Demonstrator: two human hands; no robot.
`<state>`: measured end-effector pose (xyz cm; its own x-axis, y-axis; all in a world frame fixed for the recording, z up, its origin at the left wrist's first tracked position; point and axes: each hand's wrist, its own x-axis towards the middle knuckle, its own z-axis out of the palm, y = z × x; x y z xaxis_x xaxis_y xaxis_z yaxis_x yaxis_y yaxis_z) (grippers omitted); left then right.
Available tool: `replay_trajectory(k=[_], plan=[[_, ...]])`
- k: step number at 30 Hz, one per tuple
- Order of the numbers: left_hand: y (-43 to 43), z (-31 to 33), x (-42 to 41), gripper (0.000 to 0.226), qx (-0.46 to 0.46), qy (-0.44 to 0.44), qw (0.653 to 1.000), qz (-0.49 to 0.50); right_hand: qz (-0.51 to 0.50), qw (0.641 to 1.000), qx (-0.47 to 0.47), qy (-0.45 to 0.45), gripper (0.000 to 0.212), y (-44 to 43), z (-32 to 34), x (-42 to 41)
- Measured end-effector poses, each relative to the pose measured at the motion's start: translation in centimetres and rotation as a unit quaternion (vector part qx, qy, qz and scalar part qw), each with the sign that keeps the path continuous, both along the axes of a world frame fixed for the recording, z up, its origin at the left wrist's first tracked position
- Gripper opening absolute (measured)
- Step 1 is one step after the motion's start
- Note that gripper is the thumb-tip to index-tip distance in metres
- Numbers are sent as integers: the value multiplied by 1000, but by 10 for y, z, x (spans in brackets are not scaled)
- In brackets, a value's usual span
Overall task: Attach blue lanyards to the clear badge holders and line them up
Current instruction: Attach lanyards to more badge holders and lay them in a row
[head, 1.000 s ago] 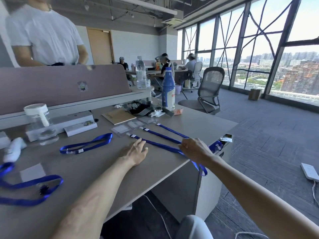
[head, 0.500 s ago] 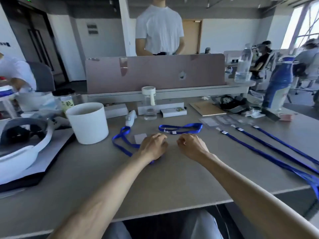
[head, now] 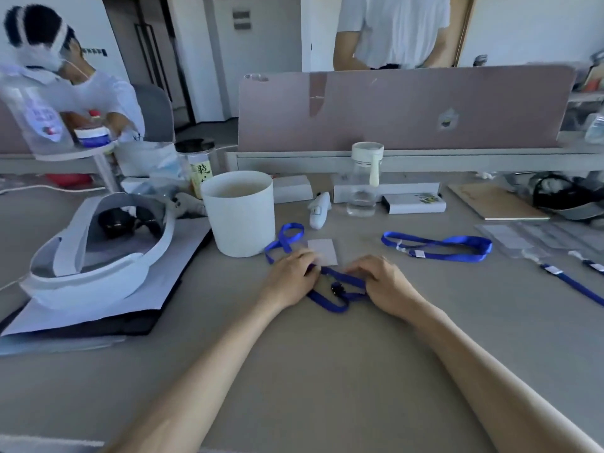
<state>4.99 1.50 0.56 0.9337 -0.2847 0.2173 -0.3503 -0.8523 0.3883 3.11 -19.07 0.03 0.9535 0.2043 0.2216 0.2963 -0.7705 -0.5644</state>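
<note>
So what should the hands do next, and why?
Probably lift the clip of the lanyard toward the holder. The left hand and right hand both grip the lanyard, its black clip lies loose between them, and the holder lies just beyond, seemingly with nothing attached.

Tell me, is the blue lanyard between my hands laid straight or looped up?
Looped: the blue lanyard doubles back on itself between the left hand and right hand holding it.

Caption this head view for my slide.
Left hand and right hand grip a blue lanyard beside a clear badge holder.
</note>
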Motion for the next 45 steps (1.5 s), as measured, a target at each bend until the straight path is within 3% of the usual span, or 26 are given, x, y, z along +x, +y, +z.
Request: replay_trajectory(k=[2, 7, 10, 14, 19, 24, 30, 36, 42, 45], plan=[[0, 1, 2, 37, -4, -2, 1000, -7, 28, 999, -1, -16, 50, 3, 1, -3], [2, -5, 2, 34, -25, -35, 999, -18, 50, 997, -10, -49, 23, 12, -3, -5], [5, -5, 4, 35, -37, -34, 999, -16, 58, 997, -26, -49, 35, 15, -4, -7], [9, 3, 2, 47, -132, -67, 988, 42, -5, 995, -67, -71, 40, 16, -5, -4], [13, 11, -1, 45, -226, -58, 966, 108, -27, 992, -77, -100, 41, 13, -5, -7], [11, 7, -1, 39, -204, -19, 975, 91, 25, 991, -62, -117, 23, 16, -6, -11], [6, 6, -5, 22, -187, 3, 982, 7, 47, 992, -83, -87, 37, 20, -5, -11], [6, 2, -5, 15, -134, -36, 990, 28, 39, 990, -93, -99, 15, 21, -3, -13], [10, 6, 1, 14, -102, -66, 988, 98, 5, 982, -88, -165, 13, 20, -5, -15], [16, 10, 1, 14, -23, -81, 986, 146, -21, 977, -45, -208, 10, 18, -2, -12]])
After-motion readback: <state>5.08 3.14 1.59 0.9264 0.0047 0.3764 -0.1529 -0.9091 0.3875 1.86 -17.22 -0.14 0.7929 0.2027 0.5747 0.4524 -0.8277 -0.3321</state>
